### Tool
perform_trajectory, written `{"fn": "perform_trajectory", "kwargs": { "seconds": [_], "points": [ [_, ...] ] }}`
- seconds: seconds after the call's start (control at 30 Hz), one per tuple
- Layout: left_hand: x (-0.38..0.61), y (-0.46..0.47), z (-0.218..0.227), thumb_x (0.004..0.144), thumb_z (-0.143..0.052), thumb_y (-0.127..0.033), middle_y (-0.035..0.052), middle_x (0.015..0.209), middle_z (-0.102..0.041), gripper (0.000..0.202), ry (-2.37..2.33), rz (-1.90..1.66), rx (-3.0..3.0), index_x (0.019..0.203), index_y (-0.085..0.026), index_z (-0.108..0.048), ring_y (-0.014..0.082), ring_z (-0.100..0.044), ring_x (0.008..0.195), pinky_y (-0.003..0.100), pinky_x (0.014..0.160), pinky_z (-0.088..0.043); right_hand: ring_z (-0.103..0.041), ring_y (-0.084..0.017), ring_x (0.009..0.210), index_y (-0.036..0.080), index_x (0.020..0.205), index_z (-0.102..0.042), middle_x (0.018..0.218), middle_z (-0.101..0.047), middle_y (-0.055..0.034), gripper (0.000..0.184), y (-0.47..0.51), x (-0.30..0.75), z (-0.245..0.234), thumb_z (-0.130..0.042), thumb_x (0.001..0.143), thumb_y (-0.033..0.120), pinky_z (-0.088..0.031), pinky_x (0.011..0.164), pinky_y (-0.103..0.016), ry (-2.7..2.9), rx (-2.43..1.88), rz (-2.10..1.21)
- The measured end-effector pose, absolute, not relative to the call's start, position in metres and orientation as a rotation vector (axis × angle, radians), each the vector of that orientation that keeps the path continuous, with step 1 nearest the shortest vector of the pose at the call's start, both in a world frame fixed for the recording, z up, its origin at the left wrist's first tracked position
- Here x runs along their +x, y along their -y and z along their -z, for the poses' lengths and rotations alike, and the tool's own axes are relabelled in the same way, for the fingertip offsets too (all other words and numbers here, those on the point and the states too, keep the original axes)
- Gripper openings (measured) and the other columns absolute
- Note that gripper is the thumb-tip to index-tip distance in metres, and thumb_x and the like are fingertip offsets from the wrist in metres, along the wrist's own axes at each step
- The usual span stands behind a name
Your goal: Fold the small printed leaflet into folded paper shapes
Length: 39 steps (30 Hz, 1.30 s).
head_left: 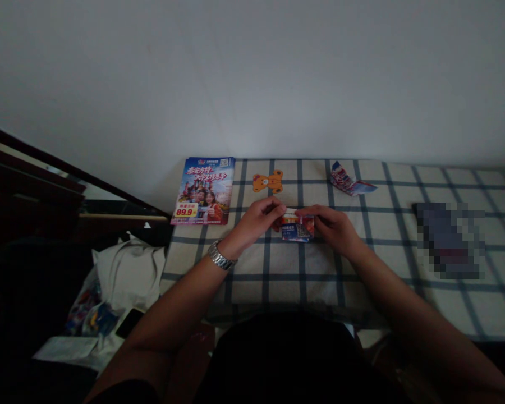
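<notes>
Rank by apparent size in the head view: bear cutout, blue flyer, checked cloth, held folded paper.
1. Checked cloth
2. Blue flyer
3. Held folded paper, partly covered by fingers
4. Bear cutout

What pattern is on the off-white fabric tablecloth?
The tablecloth has a blue-grey grid check, best seen in the head view.

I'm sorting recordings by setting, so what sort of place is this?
Probably a room in a home or dormitory, though little of it shows: a checked cloth covers the work surface, a plain pale wall rises behind, and a brown bear figure lies on the cloth.
</notes>
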State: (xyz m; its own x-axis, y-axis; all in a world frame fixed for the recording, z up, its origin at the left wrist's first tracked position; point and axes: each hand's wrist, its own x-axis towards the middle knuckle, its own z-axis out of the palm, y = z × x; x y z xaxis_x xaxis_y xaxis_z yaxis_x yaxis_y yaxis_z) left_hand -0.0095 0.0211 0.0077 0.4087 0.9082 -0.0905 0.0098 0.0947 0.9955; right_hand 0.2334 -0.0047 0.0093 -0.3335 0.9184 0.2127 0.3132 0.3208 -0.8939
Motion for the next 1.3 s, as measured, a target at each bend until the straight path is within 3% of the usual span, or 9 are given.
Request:
{"fn": "perform_trajectory", "kwargs": {
  "seconds": [0.1,0.27,0.6,0.77,1.07,1.3],
  "points": [
    [-0.009,-0.02,-0.008,0.096,-0.071,-0.049,-0.0017,0.075,-0.063,0.033,-0.92,-0.842,1.289,0.09,-0.018,-0.062,0.0092,-0.061,0.063,0.021,0.062,-0.053,-0.077,-0.023,0.107,0.027,0.126,-0.075,0.118,-0.081,-0.0053,0.029,0.005,0.231,-0.007,-0.06,0.101,0.032,-0.063,0.097,-0.04,1.725,-1.147,-1.005],
    [-0.01,-0.021,-0.007,0.097,-0.07,-0.051,-0.0006,0.076,-0.066,0.034,-0.984,-0.845,1.379,0.094,-0.017,-0.065,0.0089,-0.061,0.061,0.02,0.059,-0.052,-0.078,-0.024,0.098,0.025,0.109,-0.077,0.106,-0.082,-0.0047,0.019,0.002,0.23,-0.002,-0.068,0.096,0.037,-0.064,0.094,-0.04,1.62,-1.244,-0.997],
    [-0.01,-0.02,-0.007,0.096,-0.071,-0.055,0.0031,0.085,-0.071,0.039,-0.885,-0.739,1.381,0.099,-0.016,-0.065,0.011,-0.069,0.067,0.023,0.063,-0.06,-0.078,-0.026,0.092,0.026,0.107,-0.08,0.102,-0.082,-0.0055,0.025,0.001,0.236,-0.009,-0.072,0.094,0.046,-0.063,0.083,-0.039,1.643,-1.249,-1.016],
    [-0.009,-0.02,-0.004,0.093,-0.077,-0.05,0.0018,0.086,-0.071,0.037,-0.818,-0.718,1.303,0.099,-0.016,-0.064,0.0099,-0.069,0.067,0.023,0.066,-0.062,-0.078,-0.025,0.088,0.024,0.106,-0.08,0.098,-0.082,-0.0052,0.023,0.0,0.235,-0.014,-0.073,0.092,0.042,-0.062,0.078,-0.036,1.649,-1.264,-1.022],
    [-0.01,-0.019,-0.002,0.097,-0.075,-0.034,0.0027,0.088,-0.074,0.021,-0.797,-0.632,1.249,0.105,-0.015,-0.069,0.0095,-0.072,0.069,0.022,0.068,-0.061,-0.078,-0.024,0.091,0.023,0.114,-0.079,0.102,-0.083,-0.0055,0.025,-0.003,0.235,-0.012,-0.069,0.095,0.037,-0.062,0.082,-0.037,1.719,-1.291,-1.028],
    [-0.008,-0.019,0.001,0.094,-0.079,-0.04,0.0018,0.087,-0.072,0.03,-0.864,-0.777,1.198,0.1,-0.015,-0.063,0.0102,-0.073,0.07,0.023,0.07,-0.064,-0.075,-0.025,0.103,0.025,0.119,-0.07,0.113,-0.077,-0.0072,0.033,-0.006,0.236,-0.01,-0.062,0.102,0.052,-0.063,0.092,-0.041,1.628,-1.235,-0.9]
  ]
}}
